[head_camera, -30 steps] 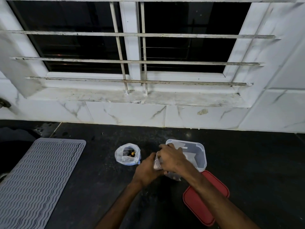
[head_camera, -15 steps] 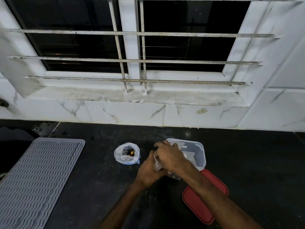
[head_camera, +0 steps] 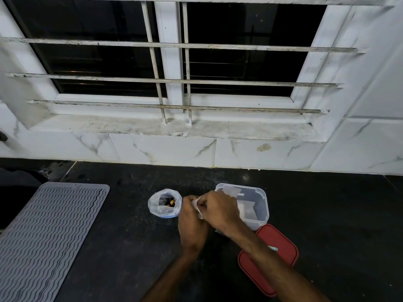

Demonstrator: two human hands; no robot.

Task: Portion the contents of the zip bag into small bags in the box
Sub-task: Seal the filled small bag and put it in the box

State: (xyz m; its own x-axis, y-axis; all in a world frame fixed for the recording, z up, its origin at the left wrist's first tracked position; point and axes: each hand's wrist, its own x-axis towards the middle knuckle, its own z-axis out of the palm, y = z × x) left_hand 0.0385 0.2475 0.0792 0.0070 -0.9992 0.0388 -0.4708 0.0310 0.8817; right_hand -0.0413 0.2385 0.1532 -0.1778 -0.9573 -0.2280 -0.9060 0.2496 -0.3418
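The zip bag stands open on the dark counter, with dark and orange pieces showing inside. Right of it is a clear plastic box holding small clear bags. Between them my left hand and my right hand meet over one small clear bag. Both hands pinch its top edge, and most of that bag is hidden under my fingers. My right hand covers the box's near left corner.
The box's red lid lies on the counter behind my right forearm. A grey ribbed mat covers the counter's left side. A tiled wall and a barred window rise behind the counter.
Both hands have shifted slightly left and up with the small bag, working its top edge. The zip bag, box and lid have not moved.
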